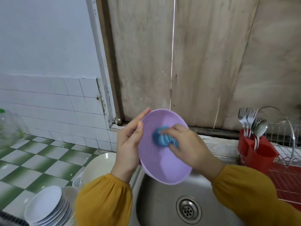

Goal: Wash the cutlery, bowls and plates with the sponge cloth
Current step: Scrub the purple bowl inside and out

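Note:
A lilac plastic bowl point(164, 162) is tilted on its side above the steel sink point(156, 199), its inside facing me. My left hand point(130, 144) holds its left rim, thumb inside the rim and fingers behind. My right hand point(190, 147) grips a bunched blue sponge cloth point(161, 137) and presses it against the inside of the bowl. A stack of white plates point(47, 206) stands at the lower left, with a pale bowl point(99, 167) behind it. Forks and a spoon point(254, 126) stand in a red cutlery holder point(259, 150) at the right.
A wire dish rack point(286, 144) on a red tray sits right of the sink. The counter on the left has green and white tiles point(32, 160); a clear plastic container point(8, 128) stands at its far left. Wooden boards close off the wall behind the sink.

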Demonstrator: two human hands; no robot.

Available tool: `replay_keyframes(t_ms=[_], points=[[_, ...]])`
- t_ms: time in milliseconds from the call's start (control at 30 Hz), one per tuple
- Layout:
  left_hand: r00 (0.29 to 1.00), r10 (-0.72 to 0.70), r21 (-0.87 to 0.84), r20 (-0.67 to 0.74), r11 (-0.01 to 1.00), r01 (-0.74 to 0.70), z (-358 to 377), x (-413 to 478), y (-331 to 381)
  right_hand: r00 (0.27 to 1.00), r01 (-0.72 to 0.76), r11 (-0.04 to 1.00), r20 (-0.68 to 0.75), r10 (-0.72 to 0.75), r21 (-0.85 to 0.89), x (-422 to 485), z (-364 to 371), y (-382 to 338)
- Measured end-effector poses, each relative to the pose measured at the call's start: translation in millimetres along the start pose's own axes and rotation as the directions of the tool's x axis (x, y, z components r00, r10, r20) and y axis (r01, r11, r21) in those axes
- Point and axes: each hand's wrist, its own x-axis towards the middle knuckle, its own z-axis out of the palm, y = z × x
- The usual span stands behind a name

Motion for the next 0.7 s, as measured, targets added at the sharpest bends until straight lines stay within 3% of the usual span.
replay_keyframes(t_ms=[67, 100, 167, 233, 300, 333, 400, 467, 567, 633, 700], points=[[0.999, -0.013, 0.015, 0.036, 1.0, 0.012, 11.3, -2.0, -5.3, 0.97, -0.027, 0.972, -0.229, 0.082, 0.232, 1.4, 6.0, -13.9], [0.999, -0.002, 0.03, 0.038, 1.0, 0.001, 15.1, -1.9, -6.0, 0.97, -0.017, 0.925, -0.219, 0.107, 0.378, -0.4, 6.8, -22.2], [1.0, 0.019, 0.037, 0.005, 0.999, -0.019, 13.3, 0.6, -4.7, 0.998, -0.027, 0.823, -0.024, 0.049, 0.568, -9.0, 3.7, -35.4], [0.999, 0.01, 0.007, -0.042, 1.0, -0.01, 5.9, 4.9, -1.5, 0.986, -0.032, 0.864, 0.158, -0.056, 0.503, -15.8, 0.1, -35.7], [0.999, -0.001, -0.037, -0.04, 0.999, 0.0, 1.7, 5.6, 0.2, 0.978, -0.091, 0.942, 0.206, 0.024, 0.324, -10.7, -0.7, -21.3], [0.999, -0.018, -0.05, -0.029, 0.999, 0.016, 3.7, 4.9, -0.1, 0.982, -0.139, 0.957, 0.159, 0.101, 0.253, -5.9, -1.5, -15.4], [0.999, -0.04, -0.023, 0.006, 0.999, 0.04, 11.6, 2.8, -6.4, 0.974, -0.193, 0.957, -0.072, 0.213, 0.218, 2.7, 0.4, -11.7], [0.999, -0.032, 0.033, 0.014, 0.999, 0.031, 20.5, 0.5, -11.5, 0.954, -0.17, 0.918, -0.172, 0.244, 0.357, 1.2, 7.0, -21.3], [0.998, -0.018, 0.038, -0.058, 0.999, 0.02, 20.2, 1.3, -9.7, 0.989, -0.146, 0.814, 0.072, 0.128, 0.562, -14.6, 9.3, -37.6], [0.994, -0.053, -0.028, -0.1, 0.998, 0.051, 14.4, 3.0, -7.8, 0.982, -0.158, 0.871, 0.169, 0.088, 0.465, -17.1, 9.2, -28.0], [0.991, -0.082, -0.058, -0.108, 0.995, 0.076, 11.5, 2.3, -9.2, 0.97, -0.242, 0.926, 0.095, 0.224, 0.291, -9.3, 10.3, -13.6]])
